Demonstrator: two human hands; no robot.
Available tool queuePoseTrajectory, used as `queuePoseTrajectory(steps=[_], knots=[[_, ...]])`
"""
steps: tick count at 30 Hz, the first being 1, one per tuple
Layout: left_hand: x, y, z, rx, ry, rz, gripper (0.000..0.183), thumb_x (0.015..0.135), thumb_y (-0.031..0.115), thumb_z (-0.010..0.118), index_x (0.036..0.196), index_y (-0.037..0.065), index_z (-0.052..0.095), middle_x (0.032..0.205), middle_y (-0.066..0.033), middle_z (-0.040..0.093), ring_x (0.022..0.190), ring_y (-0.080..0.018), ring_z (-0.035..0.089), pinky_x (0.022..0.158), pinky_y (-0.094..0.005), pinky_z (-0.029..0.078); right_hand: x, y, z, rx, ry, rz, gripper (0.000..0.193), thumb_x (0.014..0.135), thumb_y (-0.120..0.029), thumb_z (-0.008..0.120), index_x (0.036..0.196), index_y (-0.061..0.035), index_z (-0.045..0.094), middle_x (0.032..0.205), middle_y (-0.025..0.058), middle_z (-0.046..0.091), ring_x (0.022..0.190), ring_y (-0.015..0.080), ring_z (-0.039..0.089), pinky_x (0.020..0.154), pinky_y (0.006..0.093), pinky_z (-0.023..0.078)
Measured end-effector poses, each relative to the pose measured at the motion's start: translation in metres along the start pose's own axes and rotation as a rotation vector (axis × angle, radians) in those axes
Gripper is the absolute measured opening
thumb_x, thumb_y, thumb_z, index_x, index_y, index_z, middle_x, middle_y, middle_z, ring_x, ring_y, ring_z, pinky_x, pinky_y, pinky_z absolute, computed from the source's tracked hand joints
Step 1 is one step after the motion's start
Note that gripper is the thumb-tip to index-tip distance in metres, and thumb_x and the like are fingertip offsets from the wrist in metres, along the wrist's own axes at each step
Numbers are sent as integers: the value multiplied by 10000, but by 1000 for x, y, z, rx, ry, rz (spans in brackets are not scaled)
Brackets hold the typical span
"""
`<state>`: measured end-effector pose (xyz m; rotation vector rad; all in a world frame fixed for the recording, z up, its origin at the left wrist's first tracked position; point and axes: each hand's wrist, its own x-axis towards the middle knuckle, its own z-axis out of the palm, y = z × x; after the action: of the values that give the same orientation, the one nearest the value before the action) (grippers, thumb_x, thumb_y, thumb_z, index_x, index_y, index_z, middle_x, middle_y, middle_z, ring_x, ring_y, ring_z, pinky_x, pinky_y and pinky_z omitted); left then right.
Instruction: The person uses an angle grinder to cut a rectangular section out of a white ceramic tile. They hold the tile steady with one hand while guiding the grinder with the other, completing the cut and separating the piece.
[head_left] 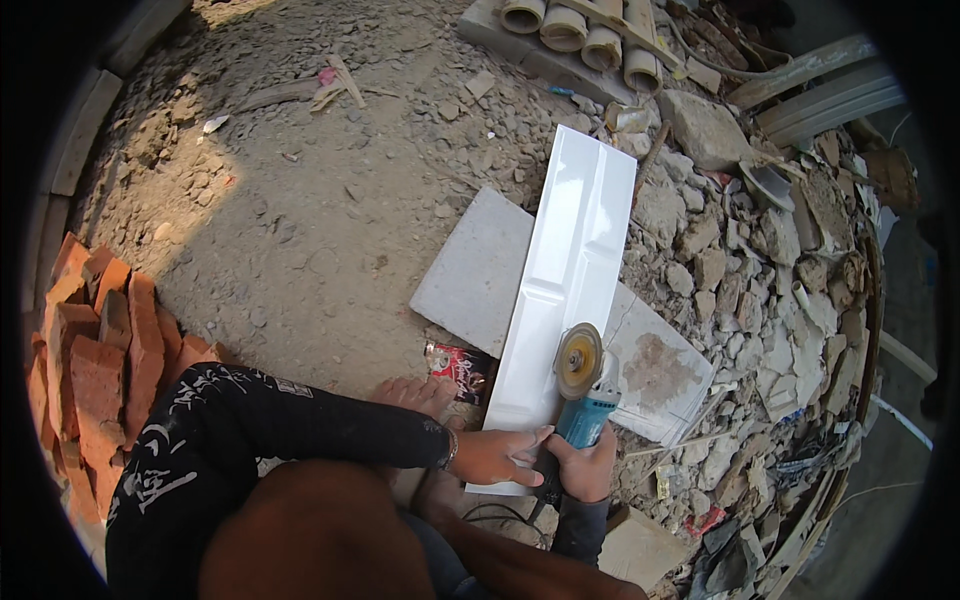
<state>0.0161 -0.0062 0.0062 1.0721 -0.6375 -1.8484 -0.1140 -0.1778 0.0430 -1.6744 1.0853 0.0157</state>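
Observation:
My right hand (pixel 588 470) is closed round the teal body of an angle grinder (pixel 586 418). The grinder's round yellowish disc (pixel 578 358) is tilted over a long white glossy panel (pixel 575 230) with raised rectangular shapes. Whether disc and panel touch, I cannot tell. Fingers stretched out, my left hand (pixel 490 457) lies over the panel's near end, its fingertips beside the grinder's black rear end. Beneath the panel is a grey slab (pixel 475 265), showing on both sides. The slab's right part (pixel 655 370) carries a brownish stain.
Orange bricks (pixel 100 390) are piled at the left. Broken rubble (pixel 700 270) covers the right side. Pipes (pixel 565 28) lie on a block at the far end. A red packet (pixel 462 368) lies by my bare foot (pixel 418 395). A black cord (pixel 500 508) curls below the panel.

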Motion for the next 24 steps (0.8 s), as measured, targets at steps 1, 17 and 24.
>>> queuePoseTrajectory(steps=[1, 17, 24], knots=[[-1, 1, 0, 32, -7, -20, 1129, 1086, 537, 687, 1758, -31, -19, 1696, -272, 454, 1566, -293, 499, 1238, -350, 438, 1, 2, 0, 34, -14, -18, 361, 771, -53, 848, 1093, -12, 689, 928, 28, 742, 801, 133, 695, 767, 323, 579], [-2, 0, 1, 211, 5, 7, 1209, 1031, 715, 650, 1761, -23, 30, 1627, -321, 492, 1511, -403, 535, 1219, -420, 458, 4, 7, -1, -4, -33, 27, 430, 771, -92, 874, 1148, -4, 687, 939, 60, 755, 814, 154, 704, 772, 342, 585], [-5, 14, -4, 235, -54, -39, 1183, 1052, 660, 641, 1726, -109, 45, 1710, -347, 331, 1584, -380, 415, 1281, -392, 368, 4, 3, -1, -21, -32, 36, 445, 770, -88, 872, 1163, -3, 683, 948, 59, 755, 820, 153, 707, 773, 339, 586]])
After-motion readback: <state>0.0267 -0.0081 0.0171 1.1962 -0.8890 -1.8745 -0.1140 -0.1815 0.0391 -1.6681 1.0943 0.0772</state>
